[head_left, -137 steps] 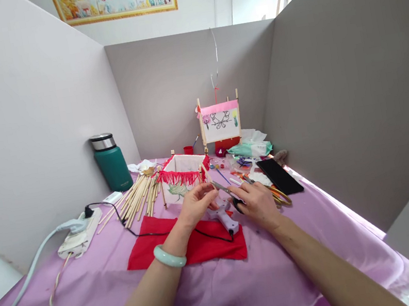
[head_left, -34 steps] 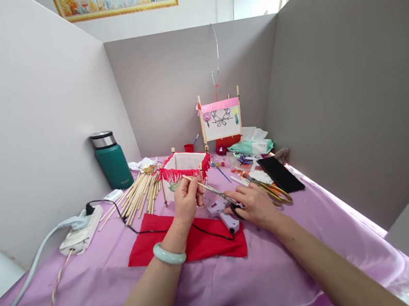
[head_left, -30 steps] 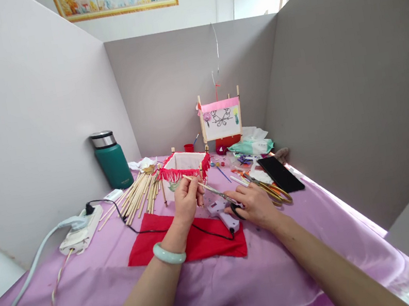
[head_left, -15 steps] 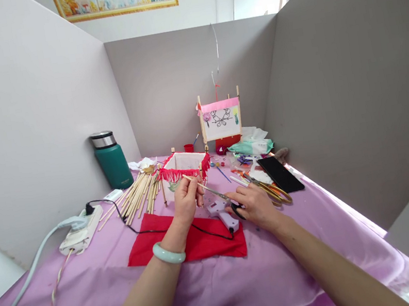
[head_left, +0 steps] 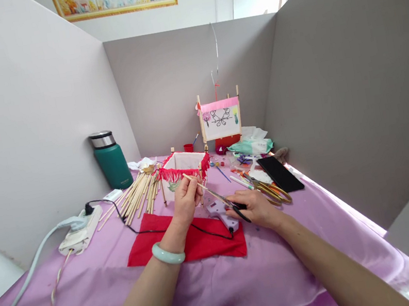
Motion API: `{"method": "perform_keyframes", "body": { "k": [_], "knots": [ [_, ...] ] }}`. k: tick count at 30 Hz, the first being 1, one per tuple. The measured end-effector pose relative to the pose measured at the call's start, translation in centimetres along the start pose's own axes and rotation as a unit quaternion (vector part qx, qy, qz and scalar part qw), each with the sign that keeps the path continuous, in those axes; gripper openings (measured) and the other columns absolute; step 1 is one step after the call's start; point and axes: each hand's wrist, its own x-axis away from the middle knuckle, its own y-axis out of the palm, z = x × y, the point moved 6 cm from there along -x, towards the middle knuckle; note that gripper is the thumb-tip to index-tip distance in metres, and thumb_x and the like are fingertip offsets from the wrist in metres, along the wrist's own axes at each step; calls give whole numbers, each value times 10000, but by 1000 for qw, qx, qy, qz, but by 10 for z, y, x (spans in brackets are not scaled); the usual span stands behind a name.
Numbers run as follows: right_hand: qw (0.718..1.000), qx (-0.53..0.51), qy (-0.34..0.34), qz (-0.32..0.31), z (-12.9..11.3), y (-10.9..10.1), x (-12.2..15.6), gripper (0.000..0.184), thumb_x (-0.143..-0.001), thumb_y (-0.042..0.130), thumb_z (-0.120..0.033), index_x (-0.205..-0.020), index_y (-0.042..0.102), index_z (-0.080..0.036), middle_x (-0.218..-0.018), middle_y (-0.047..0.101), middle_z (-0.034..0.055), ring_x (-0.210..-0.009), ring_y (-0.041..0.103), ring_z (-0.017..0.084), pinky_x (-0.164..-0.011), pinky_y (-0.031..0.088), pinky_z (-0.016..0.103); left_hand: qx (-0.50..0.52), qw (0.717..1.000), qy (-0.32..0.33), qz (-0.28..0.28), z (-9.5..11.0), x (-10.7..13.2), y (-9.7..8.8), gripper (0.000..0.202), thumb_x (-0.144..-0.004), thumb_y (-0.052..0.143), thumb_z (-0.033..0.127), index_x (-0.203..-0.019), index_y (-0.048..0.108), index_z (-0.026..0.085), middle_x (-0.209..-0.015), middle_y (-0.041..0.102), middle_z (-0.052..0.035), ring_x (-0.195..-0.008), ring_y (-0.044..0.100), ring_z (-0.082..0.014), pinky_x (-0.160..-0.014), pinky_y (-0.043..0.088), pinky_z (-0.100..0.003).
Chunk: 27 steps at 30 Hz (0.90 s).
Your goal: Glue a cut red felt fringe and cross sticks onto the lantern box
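Observation:
My left hand pinches a short wooden stick that slants down to the right. In my right hand is a pair of black-handled scissors, their blades reaching to the stick's lower end. Just behind my left hand stands a lantern-like frame with white panels and red fringe. A lilac glue gun lies beneath the scissors, partly on a folded red cloth.
Loose wooden sticks lie left, near a green bottle and a power strip. On the right are gold-handled scissors and a black tablet-like slab. A finished-looking lantern hangs at the back. Grey partitions enclose the table.
The black-handled scissors have opened wider in my right hand, their handles spreading apart. My left hand and the stick have stayed nearly in place.

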Motion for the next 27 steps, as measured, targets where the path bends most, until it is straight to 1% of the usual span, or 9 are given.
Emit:
{"method": "perform_keyframes", "body": {
  "k": [4,7,9,11,15,17,19,23,27],
  "knots": [
    [993,-105,44,12,6,-1,0,317,-852,563,-446,-942,710,-180,-782,667,25,-660,569,115,-605,420,206,10,1000,10,-11,0,-1,0,315,-788,631,465,-790,533,165,-550,493,46,-359,306,-25,-345,186,-156],
    [986,-125,98,47,16,-4,1,371,-809,600,-484,-976,710,-172,-747,669,17,-615,564,118,-566,420,214,20,1000,19,-10,-1,-1,-1,288,-810,616,441,-796,532,166,-576,511,40,-366,322,-25,-352,208,-155],
    [981,-111,136,78,24,-7,2,389,-777,627,-492,-983,710,-173,-721,664,13,-591,556,122,-545,414,221,27,999,21,-10,-2,-1,-1,280,-813,615,433,-798,537,165,-589,521,35,-367,344,-28,-352,221,-160],
    [976,-78,166,116,31,-11,3,381,-766,636,-471,-999,707,-179,-723,661,16,-612,565,135,-567,427,235,32,999,22,-10,-1,0,-1,284,-804,621,436,-804,550,162,-595,525,31,-366,362,-34,-349,233,-169],
    [972,-8,170,164,42,-18,3,412,-771,626,-382,-1136,646,-192,-951,665,60,-790,604,173,-727,478,292,44,999,26,14,2,0,-3,286,-788,627,445,-790,557,168,-596,527,30,-368,376,-45,-348,258,-184],
    [969,32,184,164,50,-18,5,433,-772,618,-348,-1180,614,-202,-1016,648,78,-830,606,186,-767,481,318,53,998,23,27,4,0,-5,278,-790,620,443,-790,562,171,-590,526,30,-367,373,-48,-344,254,-185],
    [960,74,218,157,60,-17,8,472,-767,626,-352,-1210,585,-195,-1030,639,96,-852,609,206,-777,479,340,63,997,20,40,4,0,-7,274,-786,618,439,-791,567,170,-581,525,29,-363,370,-49,-339,239,-183],
    [944,136,270,135,69,-16,13,619,-742,668,-379,-1285,498,-136,-1112,621,154,-962,599,259,-800,463,362,90,994,14,59,6,-1,-10,276,-758,633,425,-784,562,159,-561,526,24,-355,367,-50,-332,219,-171],
    [933,194,294,79,67,-14,14,511,-760,626,-345,-1217,550,-128,-1074,634,146,-1011,568,287,-837,424,368,103,993,-3,59,6,-1,-10,265,-740,627,403,-769,560,148,-526,514,22,-347,362,-54,-328,210,-160]
  ]
}}
